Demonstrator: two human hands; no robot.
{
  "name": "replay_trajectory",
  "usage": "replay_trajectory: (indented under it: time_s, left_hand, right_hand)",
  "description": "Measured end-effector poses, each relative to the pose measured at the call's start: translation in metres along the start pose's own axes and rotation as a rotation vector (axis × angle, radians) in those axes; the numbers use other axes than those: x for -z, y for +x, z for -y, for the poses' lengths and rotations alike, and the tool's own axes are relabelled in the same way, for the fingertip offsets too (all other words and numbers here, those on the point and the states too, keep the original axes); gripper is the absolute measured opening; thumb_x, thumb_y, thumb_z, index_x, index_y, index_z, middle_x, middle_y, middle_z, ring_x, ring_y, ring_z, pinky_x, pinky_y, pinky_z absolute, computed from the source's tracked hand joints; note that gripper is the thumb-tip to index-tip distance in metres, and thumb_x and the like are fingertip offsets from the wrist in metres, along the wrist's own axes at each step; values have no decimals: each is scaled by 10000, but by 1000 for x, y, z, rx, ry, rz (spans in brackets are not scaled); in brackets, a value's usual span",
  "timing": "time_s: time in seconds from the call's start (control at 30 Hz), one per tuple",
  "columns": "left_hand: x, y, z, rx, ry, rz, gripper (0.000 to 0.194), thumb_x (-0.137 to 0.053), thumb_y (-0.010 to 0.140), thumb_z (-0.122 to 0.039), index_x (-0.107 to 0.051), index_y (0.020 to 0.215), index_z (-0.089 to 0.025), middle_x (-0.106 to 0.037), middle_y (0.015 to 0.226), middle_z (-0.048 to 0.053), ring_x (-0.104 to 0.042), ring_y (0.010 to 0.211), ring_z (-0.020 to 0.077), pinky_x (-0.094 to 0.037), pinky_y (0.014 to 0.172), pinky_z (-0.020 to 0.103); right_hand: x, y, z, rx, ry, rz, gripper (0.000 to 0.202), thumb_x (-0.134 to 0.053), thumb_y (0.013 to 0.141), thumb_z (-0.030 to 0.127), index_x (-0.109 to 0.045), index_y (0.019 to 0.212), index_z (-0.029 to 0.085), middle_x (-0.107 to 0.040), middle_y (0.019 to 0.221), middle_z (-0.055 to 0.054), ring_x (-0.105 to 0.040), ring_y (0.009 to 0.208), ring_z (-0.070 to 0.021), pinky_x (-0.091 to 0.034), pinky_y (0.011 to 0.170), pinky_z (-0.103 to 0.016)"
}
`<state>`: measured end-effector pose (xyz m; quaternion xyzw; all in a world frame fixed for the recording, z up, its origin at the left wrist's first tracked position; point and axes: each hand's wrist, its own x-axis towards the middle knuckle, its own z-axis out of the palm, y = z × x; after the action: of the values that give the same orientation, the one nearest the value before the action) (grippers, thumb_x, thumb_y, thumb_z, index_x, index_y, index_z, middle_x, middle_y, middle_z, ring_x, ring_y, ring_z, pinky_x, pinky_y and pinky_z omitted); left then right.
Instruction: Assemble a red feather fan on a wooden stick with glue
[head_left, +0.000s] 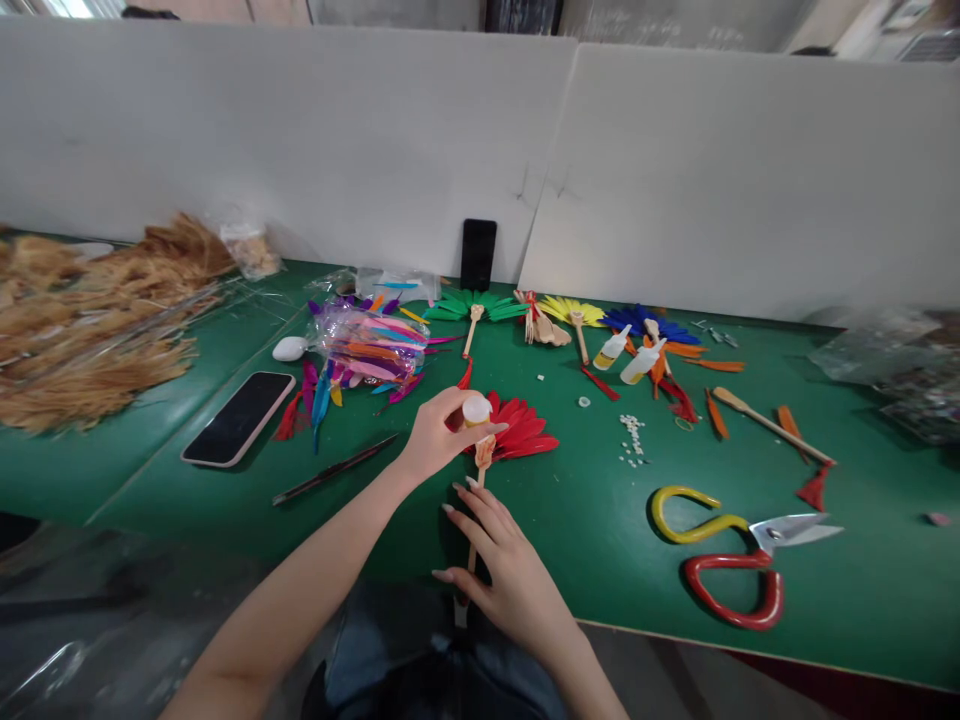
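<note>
Left hand (439, 432): fingers closed in a grip around a small glue bottle (476, 409), tipped nozzle-down over the head of a wooden spoon.
Right hand (501, 565): lies flat on the wooden spoon (478, 500), fingers spread, pinning the handle to the green surface (600, 540); it clamps nothing.
Red feather fan (517, 430): spread on the surface at the spoon's head, touching it, just beside the bottle.
Risk: the glue may well run past the spoon onto the surface or the fingers, since the bottle hangs right over the joint; the spoon could twist if the pinning hand lifts, skewing the red feathers.
Nearby: a black pen (334, 469) and a phone (238, 417) lie to the left; a bag of coloured feathers (371, 345) sits behind them.
Further right: finished fans in green (472, 305), yellow (574, 312) and blue (649, 325), two more glue bottles (628, 355), small white beads (632, 437), and scissors (739, 555) near the edge.
In the way: nothing lies between the hands and the fan.
</note>
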<state>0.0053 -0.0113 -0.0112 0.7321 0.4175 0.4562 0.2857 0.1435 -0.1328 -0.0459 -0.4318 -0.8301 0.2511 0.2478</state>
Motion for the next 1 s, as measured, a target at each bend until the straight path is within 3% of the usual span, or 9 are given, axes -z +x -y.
replay_trajectory:
  time_s: [0.37, 0.57, 0.73, 0.9, 1.0]
  left_hand:
    - [-1, -1, 0, 38, -78, 19, 253, -691, 709, -371, -612, 833, -165, -565, 758, 14, -525, 659, 132, -422, 586, 230]
    - [-1, -1, 1, 27, -41, -28, 260, -710, 693, -354, -622, 854, -169, -564, 759, 13, -525, 662, 132, -427, 589, 230]
    - [-2, 0, -1, 20, -74, 45, 247, -698, 704, -363, -623, 836, -168, -599, 790, 26, -553, 697, 144, -444, 625, 240]
    - [0, 1, -2, 41, -39, -31, 272, -700, 693, -393, -613, 812, -164, -597, 764, 26, -554, 686, 150, -448, 637, 254]
    - [0, 1, -2, 20, -28, -2, 276, -704, 690, -389, -623, 836, -170, -589, 758, 18, -547, 682, 145, -441, 636, 250]
  right_hand:
    - [-2, -1, -2, 8, 3, 5, 528, -565, 839, 357, -437, 1309, 154, -397, 1396, -113, -236, 1345, -250, -309, 1074, -473]
    - [-3, -1, -2, 12, 2, 1, 520, -566, 838, 347, -440, 1306, 157, -393, 1400, -112, -241, 1343, -252, -314, 1071, -474]
    - [-1, 0, -1, 1, -6, 13, 513, -564, 838, 354, -452, 1297, 153, -401, 1395, -108, -242, 1343, -247, -315, 1073, -464]
    - [-1, -1, 0, 4, -15, 18, 520, -567, 837, 343, -447, 1301, 144, -394, 1400, -108, -241, 1344, -243, -308, 1079, -459]
    - [-2, -1, 0, 2, -15, 14, 526, -570, 833, 354, -448, 1301, 148, -399, 1396, -111, -246, 1342, -248, -311, 1075, -464]
